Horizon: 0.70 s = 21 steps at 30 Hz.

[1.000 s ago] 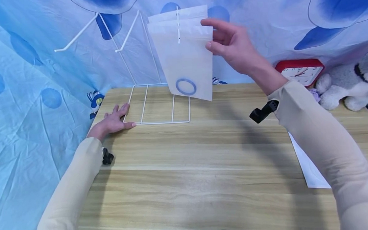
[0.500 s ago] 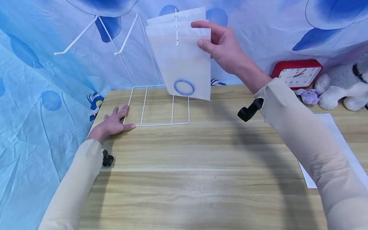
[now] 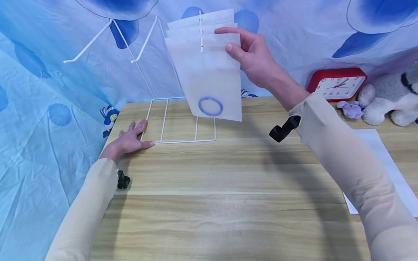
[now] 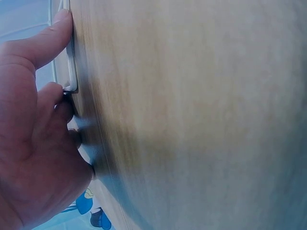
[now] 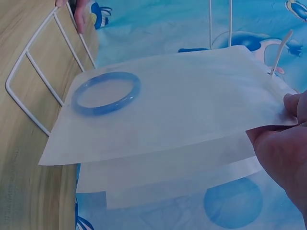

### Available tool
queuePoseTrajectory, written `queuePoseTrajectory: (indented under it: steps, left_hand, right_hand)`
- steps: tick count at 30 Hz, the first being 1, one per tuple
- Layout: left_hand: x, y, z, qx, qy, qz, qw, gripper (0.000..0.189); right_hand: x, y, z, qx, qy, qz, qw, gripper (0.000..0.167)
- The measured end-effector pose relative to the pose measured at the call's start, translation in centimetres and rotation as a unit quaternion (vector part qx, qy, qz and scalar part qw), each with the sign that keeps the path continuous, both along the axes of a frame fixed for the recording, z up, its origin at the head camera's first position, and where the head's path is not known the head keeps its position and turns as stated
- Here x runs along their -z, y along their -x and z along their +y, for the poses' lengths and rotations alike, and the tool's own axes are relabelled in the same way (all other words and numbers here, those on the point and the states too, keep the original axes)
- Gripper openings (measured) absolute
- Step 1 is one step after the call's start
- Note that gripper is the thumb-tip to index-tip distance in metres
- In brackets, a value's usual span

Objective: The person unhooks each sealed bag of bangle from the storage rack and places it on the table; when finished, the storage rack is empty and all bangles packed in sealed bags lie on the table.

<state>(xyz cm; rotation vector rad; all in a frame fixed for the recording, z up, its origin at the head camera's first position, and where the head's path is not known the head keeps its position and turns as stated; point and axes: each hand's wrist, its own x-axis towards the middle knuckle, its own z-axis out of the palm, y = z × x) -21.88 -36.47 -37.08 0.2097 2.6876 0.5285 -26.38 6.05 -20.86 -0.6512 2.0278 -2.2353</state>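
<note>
Translucent white bags hang one behind another on the right arm [image 3: 201, 31] of a white wire rack [image 3: 185, 141]. The front bag [image 3: 214, 78] has a blue ring [image 3: 210, 106] showing through near its bottom. My right hand [image 3: 253, 58] pinches this bag by its upper right edge, thumb in front; in the right wrist view the ring [image 5: 105, 93] lies inside the far end of the bag [image 5: 177, 105]. My left hand [image 3: 128, 139] rests spread on the rack's front left base corner. In the left wrist view its thumb [image 4: 55, 36] lies along the base wire.
Two more rack arms [image 3: 143, 40] stick out at the left. A red clock [image 3: 336, 83], a small purple toy [image 3: 350, 109] and a grey-white plush dog [image 3: 397, 89] stand at the back right. White paper [image 3: 397, 174] lies partly under the right forearm. Blue patterned cloth [image 3: 30, 152] hangs behind and left.
My right hand moved left along the bags and has taken hold of the front one. That bag now sits lower and nearer, separated from those behind. My left hand stays put.
</note>
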Motion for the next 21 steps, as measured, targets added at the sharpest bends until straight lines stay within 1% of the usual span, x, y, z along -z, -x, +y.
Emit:
queuePoseTrajectory:
  steps: [13, 17, 21]
  left_hand:
    - [0.1, 0.3, -0.3, 0.003, 0.005, 0.005, 1.0, 0.101]
    - [0.1, 0.4, -0.2, 0.004, 0.007, 0.006, 1.0, 0.1]
    - [0.0, 0.6, 0.0, 0.004, 0.004, 0.006, 1.0, 0.1]
  right_hand:
    - [0.1, -1.4, 0.5, -0.037, 0.046, -0.007, 0.9982, 0.033]
    - [0.1, -2.2, 0.9, -0.047, 0.04, 0.007, 0.9981, 0.033]
    - [-0.1, -3.2, 1.2, -0.052, 0.037, 0.007, 0.9979, 0.034]
